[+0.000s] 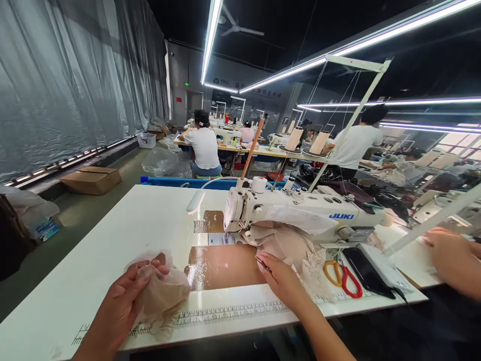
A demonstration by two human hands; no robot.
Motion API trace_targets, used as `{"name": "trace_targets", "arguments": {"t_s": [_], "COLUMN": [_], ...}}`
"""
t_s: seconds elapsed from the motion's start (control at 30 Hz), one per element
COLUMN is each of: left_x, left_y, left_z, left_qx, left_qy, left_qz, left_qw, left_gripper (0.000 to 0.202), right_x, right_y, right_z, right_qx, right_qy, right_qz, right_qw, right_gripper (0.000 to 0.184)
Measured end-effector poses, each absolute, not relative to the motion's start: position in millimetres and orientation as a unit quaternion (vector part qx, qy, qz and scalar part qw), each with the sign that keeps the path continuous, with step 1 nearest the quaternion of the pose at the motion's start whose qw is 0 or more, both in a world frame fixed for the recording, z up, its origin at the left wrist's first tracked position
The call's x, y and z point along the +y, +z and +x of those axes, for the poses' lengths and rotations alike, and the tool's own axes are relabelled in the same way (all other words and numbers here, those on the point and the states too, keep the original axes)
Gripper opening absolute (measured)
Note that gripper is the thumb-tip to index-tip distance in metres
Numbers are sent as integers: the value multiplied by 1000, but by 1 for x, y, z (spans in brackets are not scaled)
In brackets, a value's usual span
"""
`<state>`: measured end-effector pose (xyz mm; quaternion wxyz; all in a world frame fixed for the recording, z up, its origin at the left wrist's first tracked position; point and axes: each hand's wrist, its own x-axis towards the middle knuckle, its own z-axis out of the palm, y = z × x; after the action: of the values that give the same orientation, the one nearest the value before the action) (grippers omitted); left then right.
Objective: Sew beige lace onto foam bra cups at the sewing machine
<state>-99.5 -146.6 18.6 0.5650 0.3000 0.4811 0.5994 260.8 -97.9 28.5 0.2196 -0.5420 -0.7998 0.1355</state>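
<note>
My left hand [126, 296] pinches a bunched piece of thin beige fabric [165, 293] above the front left of the sewing table [93, 235]. My right hand [280, 278] is closed around a small dark pointed tool [263, 263], partly hidden by the fingers, over the brown covering in front of the needle area. Behind that hand, a white JUKI sewing machine [289, 213] stands with more beige fabric [287, 245] gathered under its arm. Scissors with yellow and red handles [351, 281] lie to the right of my right hand.
A dark phone-like slab [368, 273] lies by the scissors. A printed ruler [233, 315] runs along the front edge. At far right, another person's hand [454, 255] is over the neighbouring table. Seated and standing people work at machines beyond; a cardboard box [92, 179] sits on the left floor.
</note>
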Motion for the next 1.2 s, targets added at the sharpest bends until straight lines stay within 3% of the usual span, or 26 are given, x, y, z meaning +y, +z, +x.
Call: {"name": "trace_targets", "arguments": {"t_s": [0.1, 0.23, 0.43, 0.57, 0.73, 0.97, 1.2], "left_x": [-145, -142, -136, -136, -137, -138, -137], "left_y": [22, 34, 38, 35, 35, 45, 37], "left_z": [-81, -55, -44, -43, -39, -37, -39], "left_qx": [490, 489, 474, 432, 414, 388, 427], "left_qy": [534, 452, 416, 408, 406, 369, 350], "left_qz": [389, 533, 603, 610, 615, 644, 662], "left_qw": [569, 523, 488, 525, 534, 547, 506], "left_gripper": [39, 39, 46, 48, 35, 31, 60], "right_x": [-113, -119, -105, -97, -92, -92, -93], "right_y": [41, 44, 43, 45, 41, 40, 27], "right_z": [232, 201, 183, 176, 170, 163, 169], "right_qx": [-793, -755, -656, -627, -582, -583, -602], "right_qy": [275, 444, 596, 629, 670, 684, 656], "right_qz": [-473, -401, -382, -385, -404, -380, -380], "right_qw": [266, 267, 262, 252, 220, 217, 253], "right_gripper": [40, 50, 52, 56, 60, 50, 53]}}
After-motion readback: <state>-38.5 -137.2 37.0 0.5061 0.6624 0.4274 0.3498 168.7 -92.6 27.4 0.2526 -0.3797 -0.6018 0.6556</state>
